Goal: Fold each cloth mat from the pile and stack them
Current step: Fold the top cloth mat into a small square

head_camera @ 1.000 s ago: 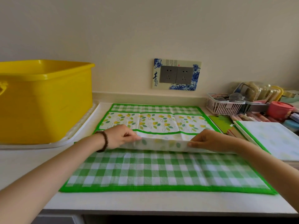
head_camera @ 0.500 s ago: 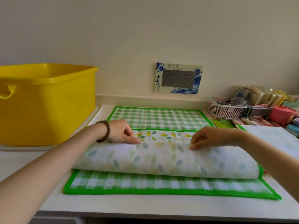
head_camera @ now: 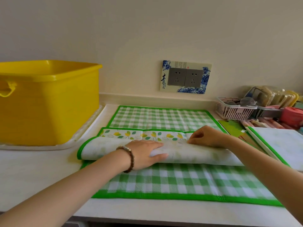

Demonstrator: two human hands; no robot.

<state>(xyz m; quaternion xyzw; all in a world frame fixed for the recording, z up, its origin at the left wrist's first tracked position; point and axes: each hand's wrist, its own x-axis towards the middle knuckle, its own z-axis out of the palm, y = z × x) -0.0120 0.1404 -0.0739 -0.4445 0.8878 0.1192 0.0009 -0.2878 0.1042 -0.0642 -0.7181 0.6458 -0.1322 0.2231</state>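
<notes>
A leaf-print cloth mat [head_camera: 142, 135] with green trim lies across a larger green checked mat [head_camera: 164, 117] on the counter. Its near part is folded over, so the pale underside [head_camera: 193, 154] faces up. My left hand [head_camera: 144, 153] lies flat on that fold, fingers spread, with a bead bracelet on the wrist. My right hand [head_camera: 206, 136] pinches the folded edge near the middle right. To the right a folded mat [head_camera: 282, 143], white side up with green trim, rests on the counter.
A big yellow tub [head_camera: 49, 102] stands on a white tray [head_camera: 91, 128] at the left. A white basket [head_camera: 234, 108], a pink container [head_camera: 291, 115] and other clutter fill the back right corner. A wall socket [head_camera: 185, 77] sits above the mats.
The folded part of the leaf-print mat has been laid down away from me. My left hand went from pinching the edge to lying flat on the fold; my right hand still pinches it.
</notes>
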